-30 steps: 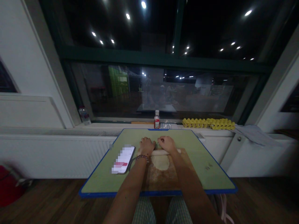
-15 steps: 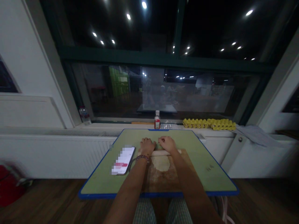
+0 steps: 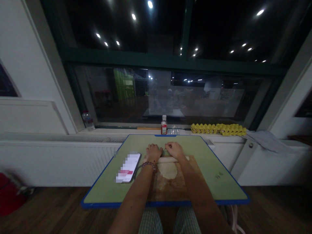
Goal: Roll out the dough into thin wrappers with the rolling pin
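Pale-green rect. tabletop (image 3: 226, 183) w/ blue rim, by dark window (image 3: 165, 94). Brown wooden board (image 3: 168, 188) on it; flat, roundish pale dough sheet (image 3: 167, 171) lies on board, nr side of pale cylindrical rolling pin (image 3: 168, 160). L hand (image 3: 153, 152) at pin's far side, fingers slightly spread; R hand (image 3: 174, 149) beside it, fingers curled. Grip, both: can't tell if clamped on anything. White-screened phone (image 3: 131, 165) to L.

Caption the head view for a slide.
Left hand and right hand extended across a rolling pin, flattened dough on the board, phone at left.
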`<state>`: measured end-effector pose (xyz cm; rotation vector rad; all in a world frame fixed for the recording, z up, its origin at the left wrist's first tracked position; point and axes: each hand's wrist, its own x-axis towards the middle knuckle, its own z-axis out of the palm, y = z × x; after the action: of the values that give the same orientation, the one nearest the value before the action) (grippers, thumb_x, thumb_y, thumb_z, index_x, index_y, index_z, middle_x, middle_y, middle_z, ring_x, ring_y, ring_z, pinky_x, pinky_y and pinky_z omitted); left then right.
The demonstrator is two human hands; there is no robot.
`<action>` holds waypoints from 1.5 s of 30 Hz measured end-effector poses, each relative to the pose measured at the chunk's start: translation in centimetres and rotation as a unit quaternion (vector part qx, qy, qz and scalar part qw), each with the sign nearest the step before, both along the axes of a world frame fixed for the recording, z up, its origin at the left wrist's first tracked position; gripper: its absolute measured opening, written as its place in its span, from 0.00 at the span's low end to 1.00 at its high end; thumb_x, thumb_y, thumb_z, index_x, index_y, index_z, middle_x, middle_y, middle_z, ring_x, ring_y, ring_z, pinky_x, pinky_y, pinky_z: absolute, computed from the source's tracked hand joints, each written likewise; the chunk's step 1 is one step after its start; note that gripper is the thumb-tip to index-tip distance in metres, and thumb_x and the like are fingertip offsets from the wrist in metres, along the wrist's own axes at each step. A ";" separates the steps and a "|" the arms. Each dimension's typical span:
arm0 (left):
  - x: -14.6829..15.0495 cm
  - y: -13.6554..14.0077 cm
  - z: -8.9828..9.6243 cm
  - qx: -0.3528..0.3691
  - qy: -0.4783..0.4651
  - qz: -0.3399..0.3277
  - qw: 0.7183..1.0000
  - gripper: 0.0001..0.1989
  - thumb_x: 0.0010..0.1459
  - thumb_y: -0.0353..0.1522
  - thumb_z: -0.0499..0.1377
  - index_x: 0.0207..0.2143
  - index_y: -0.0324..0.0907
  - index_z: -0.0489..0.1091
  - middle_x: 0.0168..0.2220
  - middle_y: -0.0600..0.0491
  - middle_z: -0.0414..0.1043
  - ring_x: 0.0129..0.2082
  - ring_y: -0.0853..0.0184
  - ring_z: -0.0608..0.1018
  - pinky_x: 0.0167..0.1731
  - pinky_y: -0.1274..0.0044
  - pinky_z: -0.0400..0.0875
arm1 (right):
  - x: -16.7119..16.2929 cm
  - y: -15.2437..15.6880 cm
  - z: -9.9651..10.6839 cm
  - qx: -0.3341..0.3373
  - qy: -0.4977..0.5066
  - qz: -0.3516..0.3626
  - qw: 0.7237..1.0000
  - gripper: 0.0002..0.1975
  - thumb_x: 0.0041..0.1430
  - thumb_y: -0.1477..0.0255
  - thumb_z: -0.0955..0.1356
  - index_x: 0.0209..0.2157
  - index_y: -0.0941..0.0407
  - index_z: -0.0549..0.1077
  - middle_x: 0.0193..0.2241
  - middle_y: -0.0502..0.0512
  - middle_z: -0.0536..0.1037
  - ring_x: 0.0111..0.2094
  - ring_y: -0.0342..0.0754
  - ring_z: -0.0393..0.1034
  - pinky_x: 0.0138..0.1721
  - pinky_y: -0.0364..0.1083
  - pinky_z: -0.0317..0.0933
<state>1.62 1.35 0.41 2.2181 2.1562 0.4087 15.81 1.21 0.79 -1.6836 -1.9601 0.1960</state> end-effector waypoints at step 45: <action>0.0 -0.2 0.3 -0.005 -0.003 -0.011 1.000 0.20 0.63 0.39 0.48 0.44 0.39 0.75 0.49 0.43 0.75 0.54 0.55 0.71 0.50 0.69 0.65 | -0.1 0.0 0.2 -0.011 -0.013 -0.007 1.000 0.17 0.64 0.62 0.61 0.34 0.51 0.80 0.34 0.51 0.82 0.36 0.45 0.74 0.32 0.40 0.54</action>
<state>1.61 1.15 0.70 2.2298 2.1251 0.4036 15.74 1.22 1.03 -1.7200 -1.9715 0.1922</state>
